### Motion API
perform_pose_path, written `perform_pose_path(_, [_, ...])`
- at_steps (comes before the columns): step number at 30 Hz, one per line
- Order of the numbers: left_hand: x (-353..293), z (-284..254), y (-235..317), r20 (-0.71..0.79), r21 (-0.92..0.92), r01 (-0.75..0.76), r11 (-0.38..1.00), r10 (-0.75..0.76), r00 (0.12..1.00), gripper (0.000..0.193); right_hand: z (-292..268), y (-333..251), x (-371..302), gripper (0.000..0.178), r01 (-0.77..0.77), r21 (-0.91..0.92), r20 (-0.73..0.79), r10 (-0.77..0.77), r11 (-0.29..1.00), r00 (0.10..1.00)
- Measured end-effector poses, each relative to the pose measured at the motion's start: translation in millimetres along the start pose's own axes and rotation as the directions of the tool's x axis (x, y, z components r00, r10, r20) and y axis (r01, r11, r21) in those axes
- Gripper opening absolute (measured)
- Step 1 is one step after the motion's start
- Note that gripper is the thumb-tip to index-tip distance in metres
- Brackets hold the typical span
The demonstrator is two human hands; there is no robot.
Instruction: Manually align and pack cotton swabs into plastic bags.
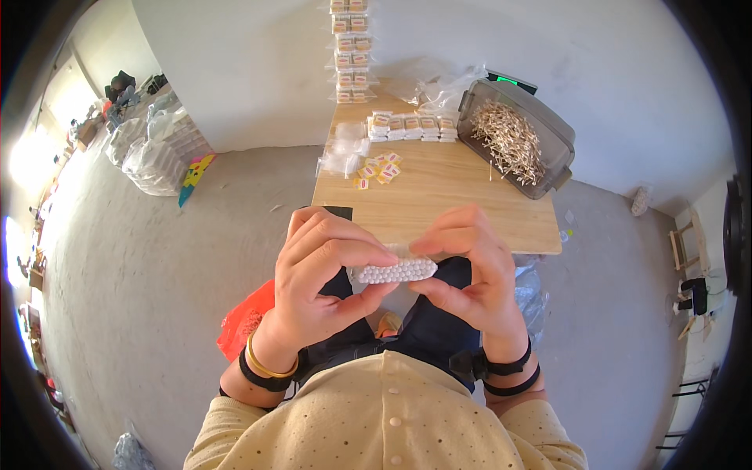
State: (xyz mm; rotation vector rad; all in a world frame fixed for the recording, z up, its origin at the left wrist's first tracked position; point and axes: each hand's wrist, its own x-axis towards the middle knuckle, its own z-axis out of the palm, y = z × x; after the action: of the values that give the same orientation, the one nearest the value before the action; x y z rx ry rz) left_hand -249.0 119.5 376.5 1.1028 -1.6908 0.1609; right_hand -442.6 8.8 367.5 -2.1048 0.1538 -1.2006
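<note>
Because it could slip apart, my left hand and right hand pinch the cotton-swab bundle from both ends, probably to keep its white tips level, facing me.

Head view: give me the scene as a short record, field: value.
left hand: holds left end of swab bundle
right hand: thumb and fingers at its right end
bundle: white tips facing the camera
table: wood-look top
on table: yellow cards, clear bags, row of packs
bin: grey, loose swabs inside
</note>
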Motion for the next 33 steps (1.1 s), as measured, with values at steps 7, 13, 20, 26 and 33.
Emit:
perform_pose_path(7, [-4.7,-0.4,-1.8,0.006,-0.046,0.087,0.995,-0.087,0.996,0.030,0.1,5.9,2.2,0.028,0.072,-0.047,0.008,-0.071,0.996,0.997])
perform_pose_path(13, [-10.2,0.8,-4.2,0.023,-0.199,0.242,0.950,-0.242,0.970,0.030,1.2,4.1,3.5,0.027,0.044,-0.057,-0.003,-0.044,0.997,0.999])
perform_pose_path(20, [-7.9,2.5,-0.5,0.005,-0.155,0.223,0.963,-0.225,0.974,0.031,-2.1,-2.2,5.0,0.029,-0.060,-0.034,0.012,0.060,0.998,0.998])
perform_pose_path(26, [-6.8,3.9,-0.2,-0.003,-0.114,0.163,0.980,-0.164,0.986,0.033,2.1,4.6,1.4,0.031,-0.036,-0.047,0.036,0.038,0.998,0.999])
perform_pose_path(33, [-5.1,2.4,-4.3,0.043,0.024,0.122,0.992,-0.123,0.991,0.034,2.0,8.1,-1.4,0.028,-0.059,0.041,-0.005,0.060,0.997,0.998])
